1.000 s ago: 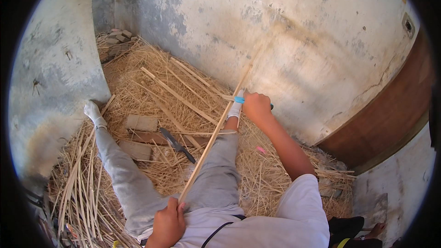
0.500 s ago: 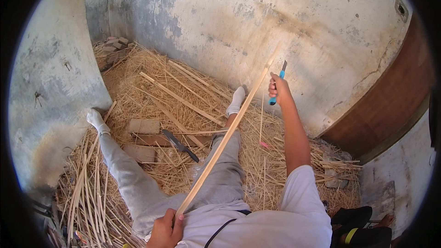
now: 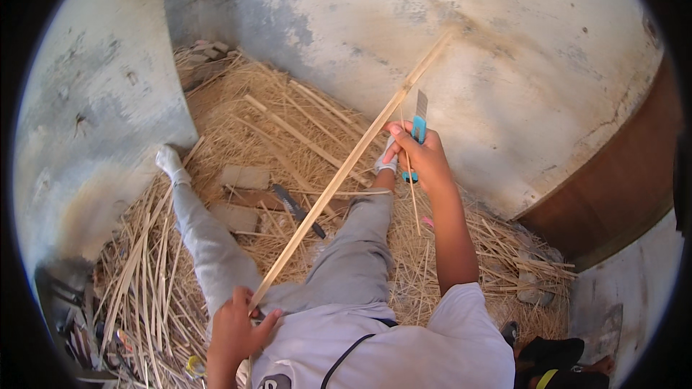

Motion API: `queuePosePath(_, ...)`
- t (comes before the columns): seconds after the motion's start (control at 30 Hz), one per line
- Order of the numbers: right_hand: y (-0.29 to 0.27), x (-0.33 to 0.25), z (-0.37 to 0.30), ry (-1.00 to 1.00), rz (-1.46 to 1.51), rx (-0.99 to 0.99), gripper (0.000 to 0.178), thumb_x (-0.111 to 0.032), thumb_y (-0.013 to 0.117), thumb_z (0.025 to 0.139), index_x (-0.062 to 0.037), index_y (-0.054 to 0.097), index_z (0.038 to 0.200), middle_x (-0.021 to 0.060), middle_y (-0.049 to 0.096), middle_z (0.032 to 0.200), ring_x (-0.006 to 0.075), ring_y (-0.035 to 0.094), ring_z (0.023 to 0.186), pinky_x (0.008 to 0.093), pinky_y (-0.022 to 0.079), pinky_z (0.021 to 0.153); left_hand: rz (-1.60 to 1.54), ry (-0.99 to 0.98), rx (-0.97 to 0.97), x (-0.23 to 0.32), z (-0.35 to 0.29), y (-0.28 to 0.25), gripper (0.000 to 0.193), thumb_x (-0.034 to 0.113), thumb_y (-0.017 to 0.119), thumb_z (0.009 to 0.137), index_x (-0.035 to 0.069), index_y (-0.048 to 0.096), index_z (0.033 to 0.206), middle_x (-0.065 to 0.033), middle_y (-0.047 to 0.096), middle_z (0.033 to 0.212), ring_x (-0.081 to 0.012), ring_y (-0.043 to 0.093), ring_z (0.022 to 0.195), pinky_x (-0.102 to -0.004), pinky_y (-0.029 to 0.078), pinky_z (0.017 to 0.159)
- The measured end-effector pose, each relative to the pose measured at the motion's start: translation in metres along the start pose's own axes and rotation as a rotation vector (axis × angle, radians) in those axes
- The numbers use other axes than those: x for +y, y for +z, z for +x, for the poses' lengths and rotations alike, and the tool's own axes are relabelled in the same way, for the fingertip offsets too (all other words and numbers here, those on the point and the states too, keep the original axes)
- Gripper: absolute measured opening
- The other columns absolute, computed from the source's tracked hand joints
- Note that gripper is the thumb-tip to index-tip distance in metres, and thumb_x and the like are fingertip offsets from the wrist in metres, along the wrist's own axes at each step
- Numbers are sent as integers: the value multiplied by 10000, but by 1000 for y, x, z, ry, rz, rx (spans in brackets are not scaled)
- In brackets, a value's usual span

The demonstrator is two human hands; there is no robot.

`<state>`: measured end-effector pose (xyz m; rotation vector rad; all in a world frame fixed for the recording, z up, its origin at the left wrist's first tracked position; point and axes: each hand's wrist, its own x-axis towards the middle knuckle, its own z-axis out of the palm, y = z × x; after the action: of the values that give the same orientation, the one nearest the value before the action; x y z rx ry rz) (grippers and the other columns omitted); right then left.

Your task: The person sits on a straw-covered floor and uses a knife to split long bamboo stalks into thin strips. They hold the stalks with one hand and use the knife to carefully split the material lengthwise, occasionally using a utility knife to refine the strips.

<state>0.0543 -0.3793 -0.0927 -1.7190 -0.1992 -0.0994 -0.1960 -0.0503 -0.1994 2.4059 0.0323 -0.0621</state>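
A long pale bamboo strip [image 3: 339, 181] slants up from my lap toward the wall, with a node near its upper part. My left hand [image 3: 238, 328] is closed around its lower end, thumb held out to the side. In my right hand [image 3: 422, 153] is a blue utility knife [image 3: 419, 128], its blade extended and pointing up. The knife is just right of the strip; the blade stands apart from it. My right thumb and fingertip come close to the strip, and whether they touch it is unclear. A thin sliver [image 3: 414, 210] hangs down at my right hand.
Shavings and loose strips [image 3: 148, 274] cover the floor around my outstretched legs. A black-bladed kitchen knife [image 3: 298, 209] lies between them, near bricks [image 3: 234, 217] and a board. A peeling wall [image 3: 432, 0] rises ahead, with a brown panel [image 3: 605, 173] at right. Someone's dark clothing [image 3: 551, 353] shows lower right.
My right hand has turned and come in beside the strip, with the knife blade more upright. My left hand has shifted down and left with the strip's lower end. The view has shifted slightly.
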Motion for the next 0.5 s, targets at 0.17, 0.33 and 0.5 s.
queuePosePath(0.17,48,1,-5,-72,73,58,348,-373,618,1003,-26,639,996,-48,402,525,42,350,427,226,262,414,117,425,512,21,49,14,427,347,727,883,21,525,1070,-111,644,688,-377,653,651,-447,494,593)
queuePosePath(0.33,43,-31,-3,-57,113,30,301,-312,677,972,-14,658,1007,-63,417,552,41,365,460,234,282,437,-144,64,235,40,59,20,250,279,583,996,42,516,1036,-209,634,697,-447,633,675,-506,483,599)
queuePosePath(0.5,29,-15,16,-394,-197,239,183,-186,732,924,-16,665,916,-59,484,579,34,417,493,228,308,450,-136,37,194,39,56,-3,241,270,548,1017,43,490,961,-248,595,660,-459,622,684,-519,462,594)
